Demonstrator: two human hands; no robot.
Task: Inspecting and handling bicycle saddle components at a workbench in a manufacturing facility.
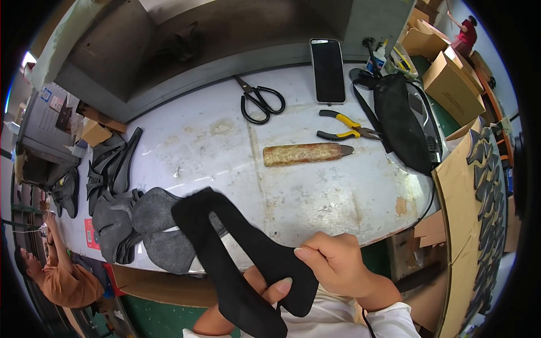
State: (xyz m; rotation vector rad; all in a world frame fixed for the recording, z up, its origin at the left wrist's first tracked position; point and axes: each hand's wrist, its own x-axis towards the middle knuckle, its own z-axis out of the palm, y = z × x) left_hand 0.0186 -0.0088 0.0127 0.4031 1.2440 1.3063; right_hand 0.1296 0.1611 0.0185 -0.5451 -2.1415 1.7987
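A black U-shaped fabric piece (256, 239), like a shoe upper, is held in the air over the table's front edge. My left hand (275, 289) grips its lower part from below, thumb on top and the other fingers mostly hidden behind. The fingers of my right hand (338, 263) are closed in a pinch on the piece's right edge. Under its far end, grey shoe-part pieces (158, 211) overlap on the table (214, 152). More dark pieces (115, 225) are stacked to their left.
Scissors (259, 104), yellow-and-black pliers (349, 127), a tape-wrapped knife-like tool (301, 154) and a phone (328, 73) lie farther back. A black bag (397, 115) sits at right, beside a cardboard sheet (453, 197). One co-worker (67, 276) is at left, another person (466, 34) far right.
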